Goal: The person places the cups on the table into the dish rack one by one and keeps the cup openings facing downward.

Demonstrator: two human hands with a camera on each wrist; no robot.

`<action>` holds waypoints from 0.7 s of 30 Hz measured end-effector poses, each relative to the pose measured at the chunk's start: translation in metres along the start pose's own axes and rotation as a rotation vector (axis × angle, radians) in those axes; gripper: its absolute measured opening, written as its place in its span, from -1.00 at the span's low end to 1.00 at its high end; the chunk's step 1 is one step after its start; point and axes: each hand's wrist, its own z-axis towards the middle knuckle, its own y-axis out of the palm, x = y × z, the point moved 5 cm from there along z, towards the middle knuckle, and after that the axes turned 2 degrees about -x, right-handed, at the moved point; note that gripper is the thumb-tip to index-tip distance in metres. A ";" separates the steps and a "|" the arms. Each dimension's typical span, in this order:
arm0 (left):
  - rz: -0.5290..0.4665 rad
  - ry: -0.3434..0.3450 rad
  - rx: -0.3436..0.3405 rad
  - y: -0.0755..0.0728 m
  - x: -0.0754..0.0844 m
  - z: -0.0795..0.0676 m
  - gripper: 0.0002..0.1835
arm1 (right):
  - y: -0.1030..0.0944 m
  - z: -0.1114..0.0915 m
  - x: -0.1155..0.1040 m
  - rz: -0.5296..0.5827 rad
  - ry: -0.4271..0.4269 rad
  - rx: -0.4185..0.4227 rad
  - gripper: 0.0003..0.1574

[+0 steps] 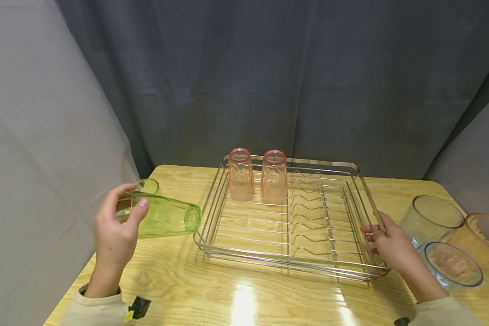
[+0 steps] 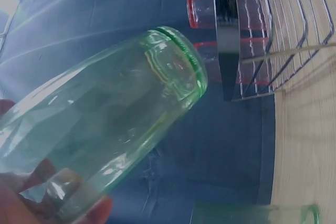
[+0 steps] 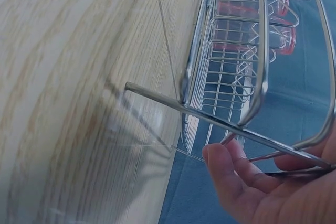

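Observation:
A clear green drinking glass (image 1: 167, 217) lies tilted on its side in the grip of my left hand (image 1: 116, 226), its base pointing right toward the rack's left edge. The same green glass (image 2: 121, 103) fills much of the left wrist view. My right hand (image 1: 393, 240) holds the right side of the wire dish rack (image 1: 289, 258); in the right wrist view its fingers (image 3: 226, 169) curl around the wires. Two pink glasses (image 1: 240, 176) (image 1: 274, 179) stand upside down at the rack's back left.
Behind my left hand, another green glass (image 1: 148, 184) is partly hidden. On the right of the wooden table (image 1: 179, 280) stand a clear glass (image 1: 432, 222), a blue-rimmed glass (image 1: 452, 265) and an orange one (image 1: 482, 240). A dark curtain (image 1: 269, 81) hangs behind.

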 end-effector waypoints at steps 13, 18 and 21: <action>-0.160 0.110 -0.003 0.015 0.012 -0.006 -0.63 | -0.001 0.001 0.002 0.063 0.010 -0.037 -0.25; -0.157 0.173 -0.015 0.020 0.018 -0.009 -0.61 | 0.001 0.001 0.001 0.072 0.003 -0.054 -0.18; -0.150 0.209 -0.032 0.024 0.021 -0.011 -0.60 | 0.000 0.000 0.001 0.072 0.006 -0.065 -0.14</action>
